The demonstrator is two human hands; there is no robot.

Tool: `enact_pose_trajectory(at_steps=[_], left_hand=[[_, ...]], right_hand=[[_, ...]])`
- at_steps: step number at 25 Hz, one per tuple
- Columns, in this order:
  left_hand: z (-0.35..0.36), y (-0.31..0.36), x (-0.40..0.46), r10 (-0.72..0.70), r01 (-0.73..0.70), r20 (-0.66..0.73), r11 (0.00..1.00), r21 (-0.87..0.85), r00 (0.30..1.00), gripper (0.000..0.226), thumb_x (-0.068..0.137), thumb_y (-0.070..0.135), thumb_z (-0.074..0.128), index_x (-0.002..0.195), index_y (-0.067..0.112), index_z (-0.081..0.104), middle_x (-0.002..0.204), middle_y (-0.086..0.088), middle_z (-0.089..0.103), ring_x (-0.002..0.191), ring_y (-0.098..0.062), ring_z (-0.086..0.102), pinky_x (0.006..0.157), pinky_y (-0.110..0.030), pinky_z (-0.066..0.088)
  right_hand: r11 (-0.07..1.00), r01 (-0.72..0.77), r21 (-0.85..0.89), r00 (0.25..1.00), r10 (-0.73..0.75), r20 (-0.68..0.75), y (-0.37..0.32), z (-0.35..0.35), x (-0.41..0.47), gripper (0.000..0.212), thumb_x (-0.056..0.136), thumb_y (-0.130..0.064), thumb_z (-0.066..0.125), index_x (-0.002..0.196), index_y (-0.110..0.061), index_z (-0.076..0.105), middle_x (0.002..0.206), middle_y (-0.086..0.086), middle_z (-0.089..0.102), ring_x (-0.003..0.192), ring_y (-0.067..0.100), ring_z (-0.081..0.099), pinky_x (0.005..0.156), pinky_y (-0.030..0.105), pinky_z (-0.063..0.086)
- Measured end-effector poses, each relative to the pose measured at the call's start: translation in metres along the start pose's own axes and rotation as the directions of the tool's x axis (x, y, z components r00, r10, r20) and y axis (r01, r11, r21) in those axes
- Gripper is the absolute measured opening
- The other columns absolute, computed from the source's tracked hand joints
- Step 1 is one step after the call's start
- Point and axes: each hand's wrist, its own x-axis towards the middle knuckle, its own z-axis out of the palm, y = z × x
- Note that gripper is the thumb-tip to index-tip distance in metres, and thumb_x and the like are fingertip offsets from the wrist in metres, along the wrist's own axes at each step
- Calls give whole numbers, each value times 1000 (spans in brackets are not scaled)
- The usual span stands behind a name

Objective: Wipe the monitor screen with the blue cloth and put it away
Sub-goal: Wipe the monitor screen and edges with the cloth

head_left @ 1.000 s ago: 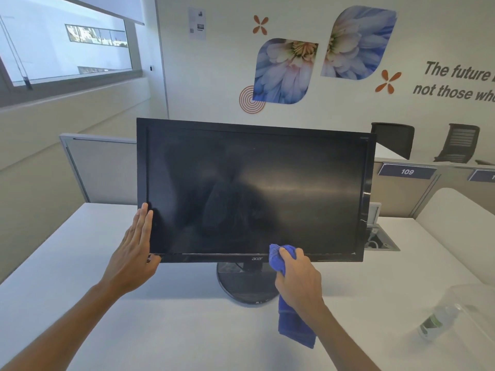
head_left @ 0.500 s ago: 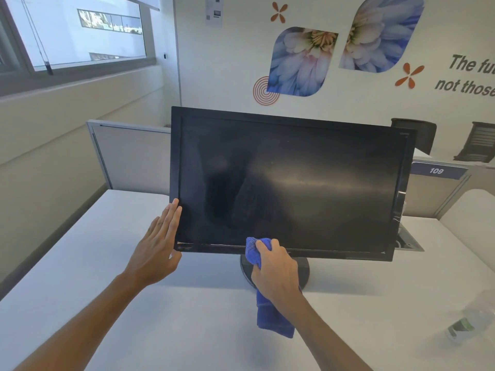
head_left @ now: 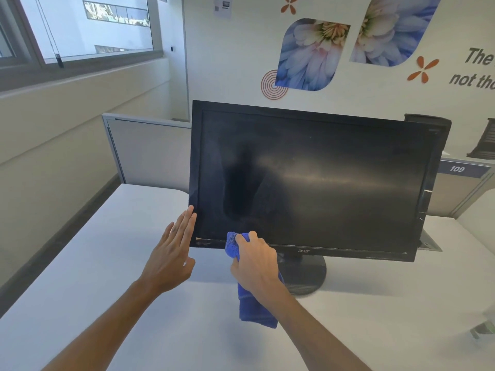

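Observation:
A black monitor (head_left: pixel 316 180) with a dark, streaked screen stands on a round base on the white desk (head_left: pixel 107 263). My right hand (head_left: pixel 254 262) grips the blue cloth (head_left: pixel 253 307) and presses its bunched top against the screen's lower left part, just above the bottom bezel; the rest of the cloth hangs below my wrist. My left hand (head_left: pixel 171 255) is flat with straight fingers, its fingertips touching the monitor's lower left edge.
A grey partition (head_left: pixel 144 151) stands behind the desk on the left. At the right edge of the desk lies a clear bottle with a green label (head_left: pixel 483 329). A cable hatch (head_left: pixel 430 242) sits behind the monitor's right side. Black chairs stand further back.
My right hand has slid the cloth leftward along the bottom of the screen, closer to the left corner. The view has shifted, moving the monitor to the right in frame. My left hand stays at the left edge.

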Motion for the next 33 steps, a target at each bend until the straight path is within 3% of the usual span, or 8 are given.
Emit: enact_pose_trajectory(at_steps=[12,17,21,24,27,29,31,33], left_hand=[[-5,-13,0,58,-58,36,998,-13,998,109,76,13,65,150,26,-14,162,0,-6,148,-19,2,117,-41,21],[-8,-10,-1,65,-64,28,997,-41,997,105,75,7,61,152,23,-10,162,3,-9,148,-16,-1,117,-40,20],[-15,-8,-1,80,-80,34,997,-1,996,99,74,6,56,153,16,-4,162,-1,-8,148,-20,-1,117,-41,21],[-17,-11,-4,72,-73,50,997,8,996,98,75,6,55,153,16,-4,161,-1,-10,148,-19,-3,118,-41,20],[-17,-13,-5,72,-72,55,997,-6,996,98,76,7,57,153,17,-4,161,0,-10,148,-19,-1,118,-41,19],[-17,-13,-4,69,-68,62,997,-24,996,99,77,7,58,152,19,-5,161,1,-11,148,-18,-2,118,-40,19],[-17,-14,-3,71,-69,67,997,-35,995,99,77,8,58,152,19,-6,160,3,-12,147,-16,-3,118,-38,16],[-16,-15,-3,76,-73,67,997,-36,995,100,78,8,59,152,20,-7,160,4,-13,147,-15,-4,118,-37,15]], right_hand=[[996,69,53,996,-72,56,-60,22,21,53,96,-40,52,144,-22,35,137,7,44,113,26,52,96,35,45],[959,144,244,989,-145,-13,-42,14,21,41,94,-29,49,135,-28,50,109,1,54,92,19,57,83,32,50],[668,-60,741,993,119,-27,-19,6,18,37,87,-21,48,119,-34,60,104,-10,65,92,13,61,84,27,52],[511,-161,844,982,168,85,-16,0,12,26,88,-29,59,110,-43,56,103,-14,64,85,9,63,76,19,51],[735,-113,668,993,113,44,-21,4,9,44,87,-49,61,129,-41,51,112,-18,60,96,10,61,87,25,50],[941,4,339,1000,-4,-1,-28,8,12,50,96,-45,50,143,-36,39,122,-8,60,102,17,60,91,31,49],[995,72,74,997,-70,-28,-36,5,16,51,99,-38,46,148,-35,31,120,0,60,94,20,60,86,33,51],[995,95,-20,995,-95,9,-47,1,21,54,99,-33,47,149,-33,27,117,5,58,87,20,58,83,33,50]])
